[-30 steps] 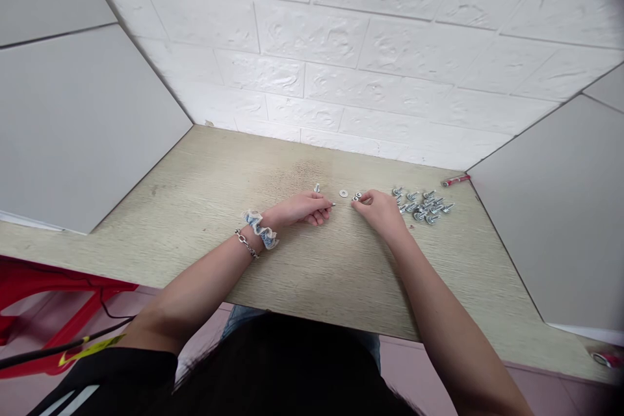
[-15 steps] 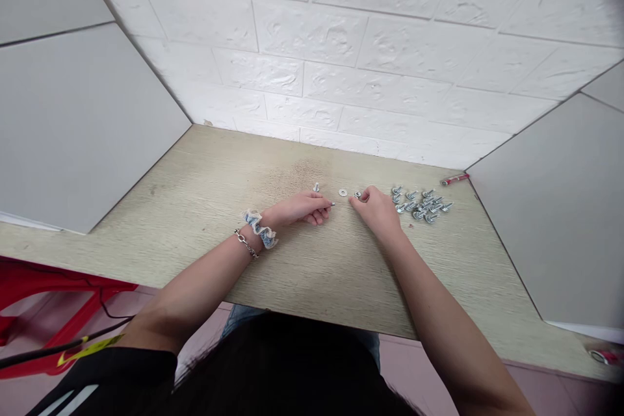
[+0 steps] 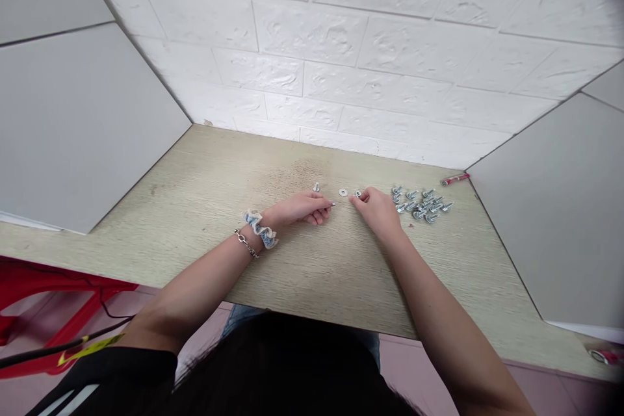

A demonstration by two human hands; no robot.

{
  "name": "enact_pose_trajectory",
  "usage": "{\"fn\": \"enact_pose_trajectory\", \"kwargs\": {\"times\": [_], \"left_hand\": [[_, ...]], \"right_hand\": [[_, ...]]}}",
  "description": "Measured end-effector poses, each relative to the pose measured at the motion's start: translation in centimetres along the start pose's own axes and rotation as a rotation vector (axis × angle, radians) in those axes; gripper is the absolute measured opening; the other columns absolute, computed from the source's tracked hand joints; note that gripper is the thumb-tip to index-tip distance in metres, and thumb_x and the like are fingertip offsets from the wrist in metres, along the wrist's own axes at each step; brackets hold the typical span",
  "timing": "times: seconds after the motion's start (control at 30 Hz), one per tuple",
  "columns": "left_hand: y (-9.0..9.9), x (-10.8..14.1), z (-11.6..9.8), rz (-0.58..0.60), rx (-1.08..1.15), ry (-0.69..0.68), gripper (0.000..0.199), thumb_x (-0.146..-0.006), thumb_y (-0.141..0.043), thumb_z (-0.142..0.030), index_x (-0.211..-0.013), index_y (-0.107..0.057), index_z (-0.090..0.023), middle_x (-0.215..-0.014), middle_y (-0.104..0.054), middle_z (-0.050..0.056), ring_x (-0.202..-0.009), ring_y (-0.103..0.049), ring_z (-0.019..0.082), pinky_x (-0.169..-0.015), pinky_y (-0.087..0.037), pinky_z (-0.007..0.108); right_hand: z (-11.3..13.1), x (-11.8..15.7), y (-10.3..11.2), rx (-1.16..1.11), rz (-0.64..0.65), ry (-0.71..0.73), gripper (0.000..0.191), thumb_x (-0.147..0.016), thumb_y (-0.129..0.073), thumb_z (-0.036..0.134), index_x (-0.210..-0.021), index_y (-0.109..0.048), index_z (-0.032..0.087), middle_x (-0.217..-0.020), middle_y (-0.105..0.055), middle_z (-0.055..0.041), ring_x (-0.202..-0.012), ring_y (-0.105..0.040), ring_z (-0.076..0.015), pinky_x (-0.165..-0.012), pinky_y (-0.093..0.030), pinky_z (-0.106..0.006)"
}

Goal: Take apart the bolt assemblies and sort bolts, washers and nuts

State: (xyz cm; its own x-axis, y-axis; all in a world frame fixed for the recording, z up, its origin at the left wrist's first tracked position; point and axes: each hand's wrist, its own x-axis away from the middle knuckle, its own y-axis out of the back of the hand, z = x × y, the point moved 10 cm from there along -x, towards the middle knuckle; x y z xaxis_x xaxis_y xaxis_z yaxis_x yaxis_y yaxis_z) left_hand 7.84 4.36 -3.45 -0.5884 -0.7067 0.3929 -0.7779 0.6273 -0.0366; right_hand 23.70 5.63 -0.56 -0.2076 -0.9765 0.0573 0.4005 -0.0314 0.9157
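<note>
We noted the left hand (image 3: 298,209) closed on a small bolt (image 3: 332,204), the right hand (image 3: 377,211) pinching a nut (image 3: 358,194) by a washer (image 3: 343,192); firm, slow pinches suited parts this small.

Thin bolt shank (image 3: 333,204) points right toward flat steel washer (image 3: 343,192); apparently a small nut (image 3: 357,194) just beyond; loose bolts (image 3: 420,205) clustered farther right.
</note>
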Motion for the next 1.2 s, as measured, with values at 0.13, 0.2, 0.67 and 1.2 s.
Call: {"fn": "enact_pose_trajectory", "kwargs": {"times": [0.13,0.2,0.67,1.2], "left_hand": [[-0.01,0.01,0.01,0.002,-0.009,0.000,0.024,-0.077,-0.056,-0.037,-0.074,-0.055,-0.013,-0.071,-0.058,0.002,-0.058,-0.053,0.007,-0.056,-0.044,0.021],[-0.02,-0.02,0.05,0.005,-0.012,0.000,0.024,-0.077,-0.056,-0.037,-0.074,-0.056,-0.013,-0.071,-0.058,0.002,-0.058,-0.053,0.007,-0.056,-0.044,0.021],[0.00,-0.02,0.12,0.003,-0.023,0.008,0.025,-0.076,-0.056,-0.038,-0.074,-0.055,-0.013,-0.070,-0.058,0.001,-0.058,-0.053,0.007,-0.057,-0.044,0.022],[-0.28,0.36,-0.33,-0.003,-0.023,0.024,0.024,-0.077,-0.054,-0.036,-0.073,-0.054,-0.012,-0.070,-0.057,0.001,-0.057,-0.052,0.006,-0.056,-0.042,0.021]], "right_hand": [[0.09,-0.14,-0.02,-0.005,-0.004,0.027,0.028,-0.076,-0.050,0.045,-0.076,-0.059,0.020,-0.079,-0.063,-0.0046,-0.078,-0.054,-0.0172,-0.061,-0.032,-0.025],[0.15,-0.21,-0.07,-0.007,-0.006,0.038,0.026,-0.076,-0.050,0.044,-0.077,-0.060,0.020,-0.080,-0.063,-0.0040,-0.079,-0.054,-0.0171,-0.062,-0.033,-0.025],[-0.01,-0.46,-0.11,-0.041,-0.035,0.055,0.022,-0.075,-0.052,0.039,-0.077,-0.062,0.020,-0.079,-0.064,-0.0036,-0.077,-0.055,-0.0174,-0.063,-0.034,-0.025],[-0.11,-0.56,-0.07,-0.067,-0.046,0.052,0.023,-0.074,-0.050,0.039,-0.074,-0.061,0.019,-0.076,-0.063,-0.0049,-0.074,-0.055,-0.0175,-0.064,-0.035,-0.026]]}}
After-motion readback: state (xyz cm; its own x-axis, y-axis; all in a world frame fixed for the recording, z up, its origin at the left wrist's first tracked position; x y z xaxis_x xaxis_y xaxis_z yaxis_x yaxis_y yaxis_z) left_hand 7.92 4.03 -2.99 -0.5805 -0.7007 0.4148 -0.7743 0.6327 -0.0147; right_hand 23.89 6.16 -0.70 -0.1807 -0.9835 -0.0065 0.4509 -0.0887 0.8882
